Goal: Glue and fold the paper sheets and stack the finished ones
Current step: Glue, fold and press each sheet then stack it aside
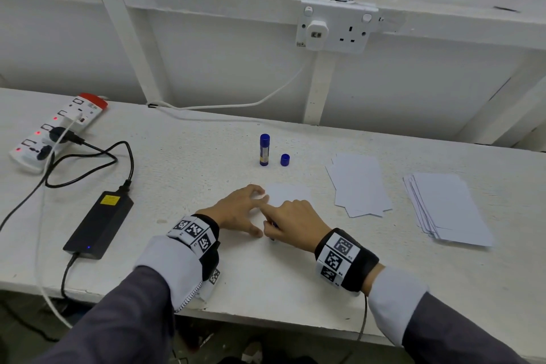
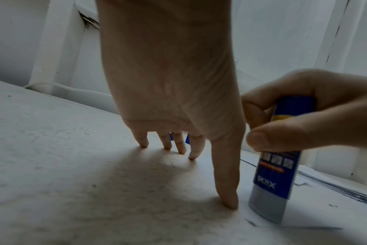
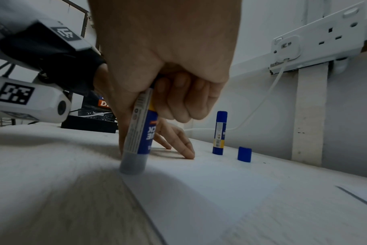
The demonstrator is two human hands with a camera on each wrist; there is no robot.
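A white paper sheet (image 1: 288, 193) lies flat on the table in front of me. My left hand (image 1: 240, 210) rests spread beside and on its left edge, fingertips (image 2: 228, 203) pressing down. My right hand (image 1: 291, 223) grips an uncapped blue glue stick (image 3: 139, 132), tip down on the sheet's near left edge (image 3: 199, 190). The same glue stick (image 2: 274, 174) shows in the left wrist view beside my left thumb. A second, capped glue stick (image 1: 264, 149) stands upright farther back, with a loose blue cap (image 1: 284, 159) next to it.
Two piles of white sheets lie to the right: a nearer pile (image 1: 359, 185) and a fanned pile (image 1: 446, 207). A black power adapter (image 1: 99, 224) and power strip (image 1: 56, 130) with cables sit at the left. A wall socket (image 1: 336, 28) is behind.
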